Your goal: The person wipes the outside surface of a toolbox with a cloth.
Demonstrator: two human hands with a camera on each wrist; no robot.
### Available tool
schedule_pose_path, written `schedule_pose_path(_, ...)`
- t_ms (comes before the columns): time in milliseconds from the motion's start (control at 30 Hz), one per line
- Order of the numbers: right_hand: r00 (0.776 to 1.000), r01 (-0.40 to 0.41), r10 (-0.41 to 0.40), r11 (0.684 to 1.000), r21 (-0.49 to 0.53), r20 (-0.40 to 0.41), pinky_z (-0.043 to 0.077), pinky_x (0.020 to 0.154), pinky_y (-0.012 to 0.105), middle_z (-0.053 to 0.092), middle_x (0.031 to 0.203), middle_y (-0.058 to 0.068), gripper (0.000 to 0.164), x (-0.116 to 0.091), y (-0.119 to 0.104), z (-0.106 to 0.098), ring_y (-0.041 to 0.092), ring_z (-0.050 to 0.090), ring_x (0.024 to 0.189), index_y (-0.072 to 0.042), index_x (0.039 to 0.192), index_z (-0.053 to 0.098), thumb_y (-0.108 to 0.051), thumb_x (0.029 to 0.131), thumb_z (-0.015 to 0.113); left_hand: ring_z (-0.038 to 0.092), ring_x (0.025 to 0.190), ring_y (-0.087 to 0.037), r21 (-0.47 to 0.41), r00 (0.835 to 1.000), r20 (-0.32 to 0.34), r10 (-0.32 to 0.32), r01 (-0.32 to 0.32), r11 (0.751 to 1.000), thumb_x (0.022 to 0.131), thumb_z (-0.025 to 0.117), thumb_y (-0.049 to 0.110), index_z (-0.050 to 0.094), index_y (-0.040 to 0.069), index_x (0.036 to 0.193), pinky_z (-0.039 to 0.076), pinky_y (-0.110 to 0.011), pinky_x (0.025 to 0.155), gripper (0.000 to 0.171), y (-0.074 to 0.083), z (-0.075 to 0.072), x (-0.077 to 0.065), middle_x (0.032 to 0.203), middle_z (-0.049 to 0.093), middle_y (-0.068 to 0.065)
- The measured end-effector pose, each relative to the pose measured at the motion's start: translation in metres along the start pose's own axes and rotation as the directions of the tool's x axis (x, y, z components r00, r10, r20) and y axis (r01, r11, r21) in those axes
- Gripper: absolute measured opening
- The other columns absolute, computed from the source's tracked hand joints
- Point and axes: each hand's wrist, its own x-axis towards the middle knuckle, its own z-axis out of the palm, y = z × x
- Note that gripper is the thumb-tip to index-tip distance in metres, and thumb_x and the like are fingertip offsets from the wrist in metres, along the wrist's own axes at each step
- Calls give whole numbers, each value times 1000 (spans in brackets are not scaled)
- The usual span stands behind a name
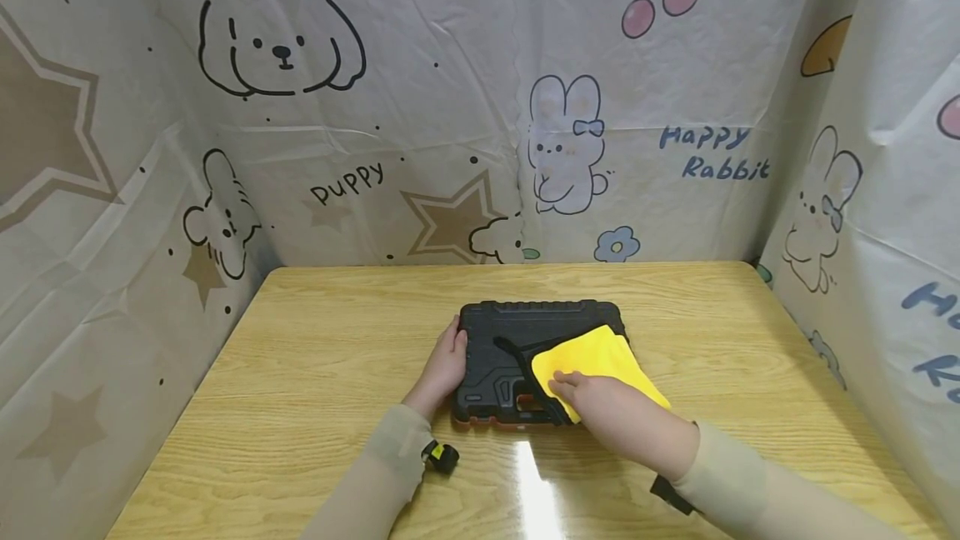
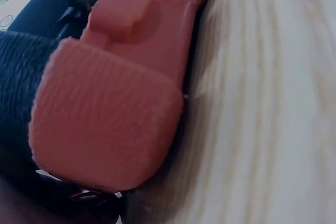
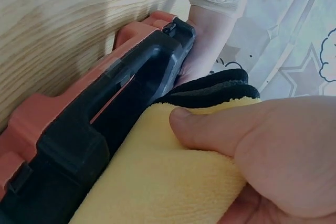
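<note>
A black hard case [image 1: 487,325] with a reddish-orange lower half [image 2: 105,119] lies flat on the table, its carry handle [image 3: 142,72] toward the person. The left hand [image 1: 444,367] rests along the case's left side, fingers pointing away; the far side of its fingers is hidden. Over the right part of the lid lies a folded yellow cloth [image 1: 596,357] with a black border. The right hand [image 1: 617,415] holds this cloth, its thumb [image 3: 202,132] lying across the yellow side and other fingers partly hidden by the fabric.
The case stands near the middle of a wood-grain table [image 1: 337,332]. Patterned white fabric [image 1: 442,107] hangs behind the table and along both sides. A small black device [image 1: 442,457] is strapped to the left wrist, another [image 1: 670,494] to the right.
</note>
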Motion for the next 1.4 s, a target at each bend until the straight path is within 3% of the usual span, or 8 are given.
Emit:
schedule_pose_path(600, 999, -35, 37, 993, 114, -17, 59, 97, 40, 72, 125, 17, 38, 18, 17, -2, 29, 69, 117, 1, 129, 68, 11, 92, 65, 20, 156, -45, 17, 1000, 8, -12, 12, 1000, 114, 30, 22, 20, -2, 163, 19, -58, 127, 56, -1, 1, 2, 167, 22, -29)
schedule_pose_path(900, 995, -103, 102, 986, 127, 13, 56, 101, 42, 73, 123, 17, 32, 44, 35, 1, 29, 69, 117, 1, 131, 68, 4, 99, 60, 20, 156, -44, 12, 1000, 10, -25, 25, 1000, 114, 31, 22, 19, 0, 163, 19, -58, 127, 56, -1, 1, 0, 168, 21, -27)
schedule_pose_path(1100, 981, -194, 189, 972, 132, 53, 54, 106, 45, 72, 126, 17, 33, 64, 52, 3, 30, 68, 120, -1, 134, 67, 0, 102, 59, 19, 157, -43, 1, 999, 14, -32, 32, 999, 114, 31, 23, 19, 0, 164, 18, -57, 128, 56, 1, 2, 1, 168, 21, -26)
schedule_pose_path(1267, 975, -221, 216, 970, 104, 58, 55, 104, 44, 74, 119, 14, 30, 77, 65, 1, 27, 70, 111, -3, 127, 71, 0, 99, 62, 20, 155, -45, 10, 1000, 12, -17, 16, 1000, 114, 31, 22, 20, -2, 163, 19, -58, 127, 56, 0, 3, 1, 167, 22, -29)
schedule_pose_path(1400, 978, -209, 206, 973, 101, 37, 57, 99, 42, 76, 105, 10, 20, 87, 73, -2, 22, 69, 94, -5, 112, 75, 1, 98, 63, 19, 156, -44, 13, 1000, 9, -27, 27, 1000, 114, 30, 22, 19, -2, 163, 18, -58, 127, 56, 0, 2, 1, 167, 21, -28)
